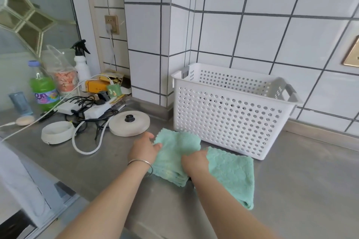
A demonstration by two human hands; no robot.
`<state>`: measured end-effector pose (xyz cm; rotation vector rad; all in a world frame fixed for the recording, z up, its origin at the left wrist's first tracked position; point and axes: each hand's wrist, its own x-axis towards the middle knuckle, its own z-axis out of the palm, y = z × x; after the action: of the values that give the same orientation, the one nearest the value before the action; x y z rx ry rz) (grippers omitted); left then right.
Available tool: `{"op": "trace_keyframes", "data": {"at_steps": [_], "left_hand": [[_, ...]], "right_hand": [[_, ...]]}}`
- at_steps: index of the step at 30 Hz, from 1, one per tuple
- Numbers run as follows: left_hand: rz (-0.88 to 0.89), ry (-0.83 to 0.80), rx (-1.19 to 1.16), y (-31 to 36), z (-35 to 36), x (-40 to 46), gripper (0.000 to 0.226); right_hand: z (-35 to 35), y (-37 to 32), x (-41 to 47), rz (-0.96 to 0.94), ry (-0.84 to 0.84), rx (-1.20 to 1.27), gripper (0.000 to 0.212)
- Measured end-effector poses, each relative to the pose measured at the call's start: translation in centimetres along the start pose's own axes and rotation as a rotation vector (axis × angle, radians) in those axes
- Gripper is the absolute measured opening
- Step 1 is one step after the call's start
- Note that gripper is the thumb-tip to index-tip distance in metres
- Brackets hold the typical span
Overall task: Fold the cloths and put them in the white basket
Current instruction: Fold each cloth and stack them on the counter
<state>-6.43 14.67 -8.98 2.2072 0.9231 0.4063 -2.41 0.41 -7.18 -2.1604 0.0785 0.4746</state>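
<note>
Head view: my left hand [144,148] pinches the far left edge of a folded green cloth [175,158] on the tabletop [301,190], thumb over the top layer, its grip closed on the fabric. My right hand [195,163] lies on the same cloth's right side; its fingers reach down out of sight, so I cannot tell whether that grip is closed or flat. A second green cloth [233,172] lies just beside it to the right, folded once and partly under my right hand. The white basket [229,114] stands just behind both and looks empty from here. To do this well, I'd press the stacked layers flat, keep the edges squared, then take the bundle from both sides so it doesn't fan open, and lower it flat into the basket.
</note>
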Motion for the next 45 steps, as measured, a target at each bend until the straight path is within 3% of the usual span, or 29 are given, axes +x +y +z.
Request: {"op": "trace_keyframes", "data": {"at_steps": [6,9,11,13,19,26,29,32,38,45], "left_hand": [[0.015,-0.048,0.242,1.0,-1.2,-0.3,0.047],[0.185,0.091,0.442,3.8,-2.5,-2.2,0.05],[0.357,0.193,0.39,7.0,-2.8,-3.7,0.046],[0.506,0.191,0.237,10.3,-2.6,-5.3,0.037],[0.754,-0.157,-0.043,22.1,7.1,-15.5,0.017],[0.95,-0.562,0.073,29.1,21.0,-28.4,0.02],[1.086,-0.644,0.171,30.8,25.1,-33.9,0.032],[1.198,-0.687,0.231,31.5,28.4,-38.5,0.041],[1.154,-0.472,0.199,32.6,30.4,-42.6,0.031],[0.985,-0.481,0.115,34.0,31.0,-42.7,0.028]], "right_hand": [[-1.0,-0.3,-1.6,-0.137,-0.074,-0.154,0.039],[-3.4,-1.0,-3.3,-0.279,-0.067,-0.362,0.033],[-6.6,-1.1,-5.2,-0.417,0.029,-0.432,0.031],[-9.8,0.1,-7.0,-0.515,0.117,-0.456,0.031],[-25.5,13.1,-9.3,-0.335,0.447,-0.468,0.026],[-40.3,29.5,-12.7,-0.021,0.725,-0.598,0.028],[-43.0,34.0,-13.5,0.0,0.725,-0.703,0.04],[-43.8,36.6,-13.2,-0.032,0.783,-0.819,0.031],[-44.7,38.7,-11.8,-0.084,0.923,-0.757,0.03],[-45.9,38.8,-11.7,-0.149,1.017,-0.63,0.021]]}}
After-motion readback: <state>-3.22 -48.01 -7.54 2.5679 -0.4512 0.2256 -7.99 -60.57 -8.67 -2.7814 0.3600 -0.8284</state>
